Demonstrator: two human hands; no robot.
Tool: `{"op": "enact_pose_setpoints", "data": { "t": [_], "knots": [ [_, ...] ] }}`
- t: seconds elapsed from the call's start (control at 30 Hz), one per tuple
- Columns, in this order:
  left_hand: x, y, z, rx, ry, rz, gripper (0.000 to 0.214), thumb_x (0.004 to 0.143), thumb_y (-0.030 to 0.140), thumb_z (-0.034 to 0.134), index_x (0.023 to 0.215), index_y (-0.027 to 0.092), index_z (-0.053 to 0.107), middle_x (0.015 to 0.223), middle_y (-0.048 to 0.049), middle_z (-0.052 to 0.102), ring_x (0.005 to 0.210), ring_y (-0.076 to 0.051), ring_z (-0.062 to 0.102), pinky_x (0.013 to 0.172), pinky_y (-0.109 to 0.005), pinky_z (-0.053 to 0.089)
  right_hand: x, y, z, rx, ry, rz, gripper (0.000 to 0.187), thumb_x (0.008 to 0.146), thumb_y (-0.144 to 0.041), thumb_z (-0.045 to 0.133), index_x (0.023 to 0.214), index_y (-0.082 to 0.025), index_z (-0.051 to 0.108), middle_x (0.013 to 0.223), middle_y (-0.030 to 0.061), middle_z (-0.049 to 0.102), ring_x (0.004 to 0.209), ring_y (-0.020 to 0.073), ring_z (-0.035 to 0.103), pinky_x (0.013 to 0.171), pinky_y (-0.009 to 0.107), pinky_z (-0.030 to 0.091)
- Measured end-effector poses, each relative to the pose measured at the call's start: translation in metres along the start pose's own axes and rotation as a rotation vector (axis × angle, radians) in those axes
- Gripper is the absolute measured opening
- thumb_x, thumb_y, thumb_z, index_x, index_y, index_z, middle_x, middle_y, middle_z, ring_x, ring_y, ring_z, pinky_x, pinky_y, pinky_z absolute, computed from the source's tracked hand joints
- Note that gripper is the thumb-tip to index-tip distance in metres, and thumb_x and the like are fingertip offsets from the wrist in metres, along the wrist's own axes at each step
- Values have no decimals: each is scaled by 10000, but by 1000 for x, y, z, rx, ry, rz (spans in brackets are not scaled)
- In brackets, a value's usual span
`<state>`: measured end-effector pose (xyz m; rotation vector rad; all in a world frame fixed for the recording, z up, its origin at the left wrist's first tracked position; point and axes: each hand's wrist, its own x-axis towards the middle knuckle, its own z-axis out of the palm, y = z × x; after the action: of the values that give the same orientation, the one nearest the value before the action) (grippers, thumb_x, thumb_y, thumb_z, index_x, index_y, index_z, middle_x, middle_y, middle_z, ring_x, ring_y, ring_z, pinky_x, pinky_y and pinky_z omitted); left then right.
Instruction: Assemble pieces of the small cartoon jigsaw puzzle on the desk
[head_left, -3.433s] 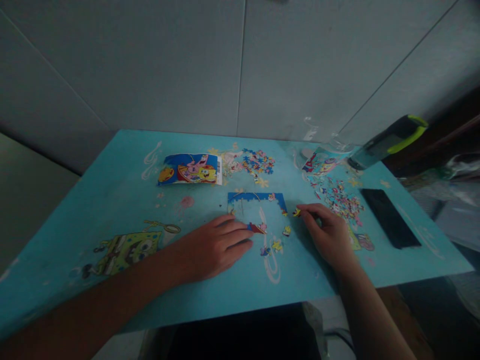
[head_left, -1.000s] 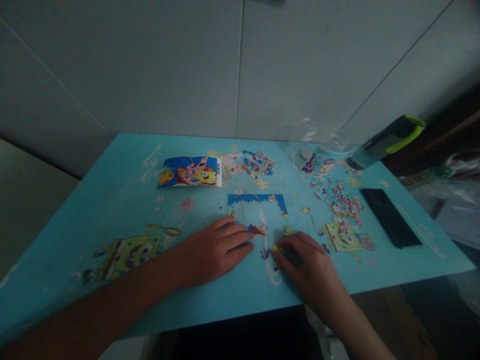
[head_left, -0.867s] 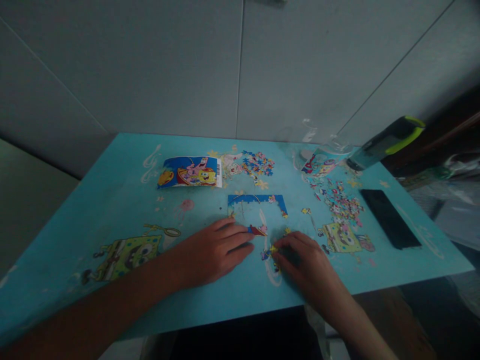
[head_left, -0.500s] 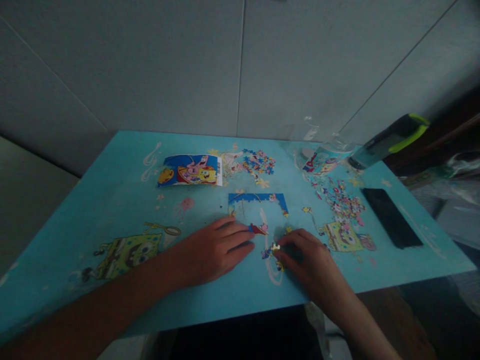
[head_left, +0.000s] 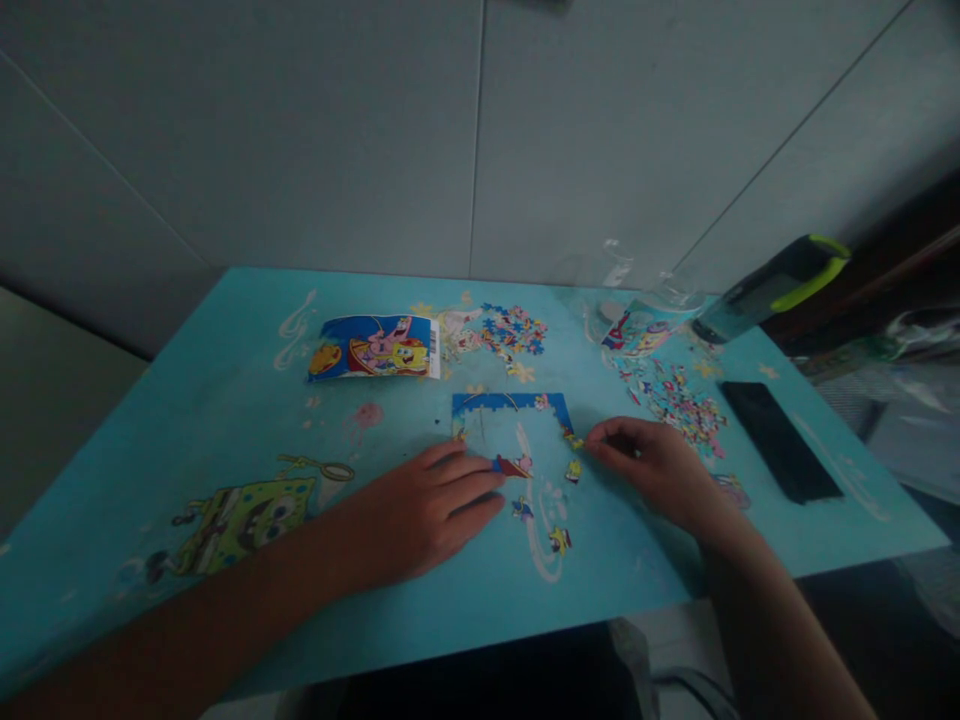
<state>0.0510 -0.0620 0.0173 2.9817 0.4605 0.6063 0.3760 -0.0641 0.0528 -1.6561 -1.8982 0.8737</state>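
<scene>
My left hand (head_left: 420,510) lies flat on the turquoise table (head_left: 225,400), fingers stretched, tips touching a red-and-pink puzzle piece (head_left: 513,466). My right hand (head_left: 656,468) is curled, its fingertips pinched together beside a small yellow piece (head_left: 574,440) at the right end of the blue puzzle border strip (head_left: 510,403). Whether the fingers hold a piece I cannot make out. Loose pieces lie near: one (head_left: 573,470) by the right hand, one (head_left: 520,508) and one (head_left: 559,541) toward me.
A printed reference picture (head_left: 373,348) lies at the back left. Piles of loose pieces sit behind the strip (head_left: 510,330) and at the right (head_left: 675,395). A black phone (head_left: 780,440), a clear plastic bag (head_left: 645,325) and a grey-green bottle (head_left: 776,285) are on the right side.
My right hand moved from the loose pieces near the table's front up and right to the border strip's right end. The left hand stayed put.
</scene>
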Motion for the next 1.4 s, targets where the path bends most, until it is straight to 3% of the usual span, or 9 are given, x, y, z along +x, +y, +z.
{"op": "enact_pose_setpoints", "data": {
  "t": [0.13, 0.47, 0.77, 1.2, 1.4],
  "knots": [
    [-1, 1, 1, 0, -6, -9, 243, 1023, 164, 539, 1232, 161, 663, 1320, -110, 667, 1256, -258, 586, 1161, -513, 389, 8, 1, 2, -39, -47, 17, 177, 904, -353, 663, 868, -219, 774, 747, 19, 751, 641, 189, 675, 586, 293, 534],
    [-1, 0, -1, -16, -20, -10, 265, 1008, 147, 548, 1249, 155, 658, 1289, -108, 679, 1241, -258, 594, 1163, -509, 397, 5, 2, 17, -165, 105, -13, 179, 900, -321, 668, 1005, -225, 776, 777, 25, 746, 610, 177, 639, 562, 299, 496],
    [-2, 0, 0, 0, -61, -12, 273, 1021, 148, 519, 1259, 151, 652, 1354, -98, 645, 1258, -277, 571, 1173, -538, 385, -18, 6, 27, -183, 102, -227, 221, 1003, -272, 581, 1105, -234, 773, 972, 81, 690, 849, 212, 667, 767, 357, 546],
    [-4, 0, 1, -21, -78, -17, 298, 1025, 154, 513, 1299, 151, 632, 1395, -96, 620, 1295, -277, 542, 1189, -536, 364, -19, 9, 29, -266, 108, -263, 240, 1012, -237, 560, 1148, -199, 755, 961, 88, 659, 857, 221, 644, 806, 390, 535],
    [-5, 0, 3, -12, -84, -17, 301, 1026, 150, 521, 1307, 156, 627, 1400, -94, 617, 1300, -273, 543, 1207, -545, 340, -17, 10, 30, -245, 118, -259, 210, 1015, -267, 580, 1145, -229, 740, 982, 76, 652, 857, 211, 648, 797, 375, 537]
  ]
}}
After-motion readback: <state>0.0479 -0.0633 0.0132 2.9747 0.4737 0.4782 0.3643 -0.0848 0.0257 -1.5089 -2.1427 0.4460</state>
